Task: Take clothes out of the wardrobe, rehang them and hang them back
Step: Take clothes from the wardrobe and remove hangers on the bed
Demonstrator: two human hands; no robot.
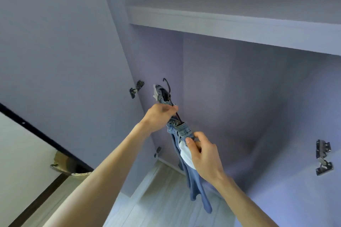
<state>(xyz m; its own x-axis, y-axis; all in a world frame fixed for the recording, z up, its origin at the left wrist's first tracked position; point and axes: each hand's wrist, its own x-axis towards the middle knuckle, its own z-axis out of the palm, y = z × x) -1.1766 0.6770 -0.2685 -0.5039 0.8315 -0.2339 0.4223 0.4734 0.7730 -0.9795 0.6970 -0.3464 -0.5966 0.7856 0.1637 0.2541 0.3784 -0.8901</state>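
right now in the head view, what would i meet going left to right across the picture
woven basket → upper hinge on the left door → left hand → right hand → hinge at the right. The jeans, gripped by both hands, overlap them, so they are left out.

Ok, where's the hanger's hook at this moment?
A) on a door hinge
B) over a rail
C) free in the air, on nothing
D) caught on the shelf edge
C: the left hand grips the hanger with its hook pointing up into open space below the shelf, touching nothing, while the right hand pinches the jeans at the waistband.
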